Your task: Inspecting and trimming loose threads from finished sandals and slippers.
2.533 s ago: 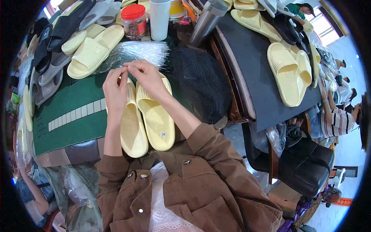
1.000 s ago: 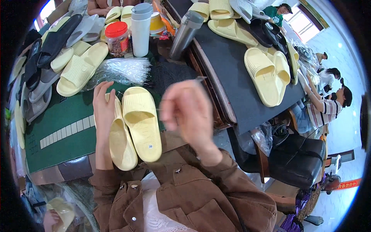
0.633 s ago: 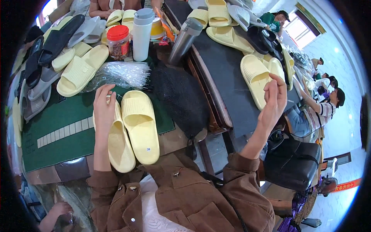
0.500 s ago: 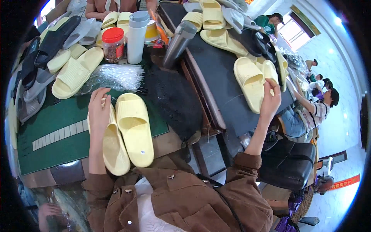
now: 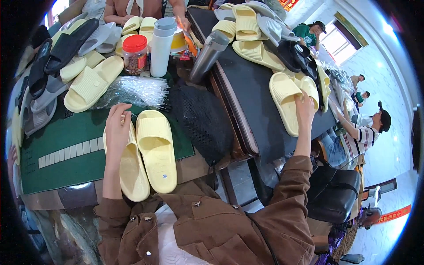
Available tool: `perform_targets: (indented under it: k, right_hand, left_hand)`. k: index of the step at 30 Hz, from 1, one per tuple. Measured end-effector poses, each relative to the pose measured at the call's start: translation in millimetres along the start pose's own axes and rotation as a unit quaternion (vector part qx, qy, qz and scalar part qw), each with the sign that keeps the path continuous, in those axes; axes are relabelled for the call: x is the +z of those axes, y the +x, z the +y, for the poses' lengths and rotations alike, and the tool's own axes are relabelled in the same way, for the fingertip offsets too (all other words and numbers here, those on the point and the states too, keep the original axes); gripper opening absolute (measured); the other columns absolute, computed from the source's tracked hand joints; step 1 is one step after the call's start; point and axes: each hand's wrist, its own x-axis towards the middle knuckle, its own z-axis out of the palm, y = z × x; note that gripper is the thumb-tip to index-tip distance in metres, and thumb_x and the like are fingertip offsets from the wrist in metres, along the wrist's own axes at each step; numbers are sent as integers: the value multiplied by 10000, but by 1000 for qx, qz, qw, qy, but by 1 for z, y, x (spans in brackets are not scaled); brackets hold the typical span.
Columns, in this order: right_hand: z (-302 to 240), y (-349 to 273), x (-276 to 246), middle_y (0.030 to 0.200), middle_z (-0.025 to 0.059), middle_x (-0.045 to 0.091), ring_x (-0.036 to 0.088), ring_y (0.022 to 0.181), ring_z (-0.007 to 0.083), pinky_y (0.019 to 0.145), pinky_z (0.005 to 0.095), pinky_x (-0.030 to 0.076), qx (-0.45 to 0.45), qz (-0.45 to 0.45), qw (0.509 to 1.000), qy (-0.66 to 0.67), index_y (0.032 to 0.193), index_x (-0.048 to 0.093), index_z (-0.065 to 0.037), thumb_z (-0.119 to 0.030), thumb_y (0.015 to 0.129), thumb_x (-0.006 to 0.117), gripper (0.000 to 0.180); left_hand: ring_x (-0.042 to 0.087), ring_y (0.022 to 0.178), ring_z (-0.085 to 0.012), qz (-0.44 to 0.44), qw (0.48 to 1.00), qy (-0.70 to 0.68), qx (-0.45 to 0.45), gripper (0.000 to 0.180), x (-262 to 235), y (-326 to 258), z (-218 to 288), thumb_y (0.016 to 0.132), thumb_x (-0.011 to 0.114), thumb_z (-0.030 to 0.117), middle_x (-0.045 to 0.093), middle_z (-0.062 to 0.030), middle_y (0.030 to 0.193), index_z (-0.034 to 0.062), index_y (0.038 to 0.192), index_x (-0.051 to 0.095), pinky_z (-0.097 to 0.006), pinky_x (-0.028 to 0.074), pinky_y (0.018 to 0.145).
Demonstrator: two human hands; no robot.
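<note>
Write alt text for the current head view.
A person's right hand is at a pair of pale yellow slippers on a black-topped table at right, while the left hand overlaps a second pale yellow pair on a green mat. Behind are clear strands, a red-lidded jar, a white tumbler and a grey tumbler.

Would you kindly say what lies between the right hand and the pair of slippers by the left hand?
The head view shows, from right hand to slippers: another yellow slipper, dark tabletop, the table edge, then a black mesh bag.
</note>
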Motion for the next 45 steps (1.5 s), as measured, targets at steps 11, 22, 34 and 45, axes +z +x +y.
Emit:
perform_targets:
  k: [11, 22, 34, 45]
  right_hand:
    - [-65, -26, -38, 866, 216, 650, 606, 763, 355, 706, 394, 446, -38, -106, 982, 149, 1011, 635, 14, -145, 881, 503, 244]
    - [-69, -55, -11, 1099, 258, 590, 550, 1081, 374, 914, 402, 419, -112, -180, 941, 262, 1308, 471, -102, -93, 890, 477, 418]
    - [-56, -53, 3, 1164, 250, 561, 538, 1102, 380, 939, 410, 403, -74, -206, 940, 262, 1315, 446, -104, -73, 904, 454, 412]
    - [-70, -56, -12, 1234, 217, 527, 500, 1161, 348, 968, 372, 379, -93, -273, 925, 248, 1348, 399, -94, -102, 963, 403, 385]
  left_hand:
    - [629, 874, -246, -4, 1000, -1, -13, 192, 1, 1, 2, 892, 545, 51, 585, -130, 1098, 10, 1068, 610, -313, 518, 754]
    - [604, 954, -266, 25, 997, 11, 71, 201, -11, 7, 26, 890, 528, 17, 588, -126, 1104, 15, 1068, 619, -320, 489, 815]
    - [564, 903, -303, -156, 971, 158, 89, 267, -56, -84, 71, 826, 633, 120, 559, -150, 1021, 75, 1089, 624, -382, 466, 794]
    - [479, 948, -286, -80, 936, 311, 148, 428, -13, -104, 46, 755, 672, 293, 516, -121, 1002, 77, 1115, 593, -396, 388, 740]
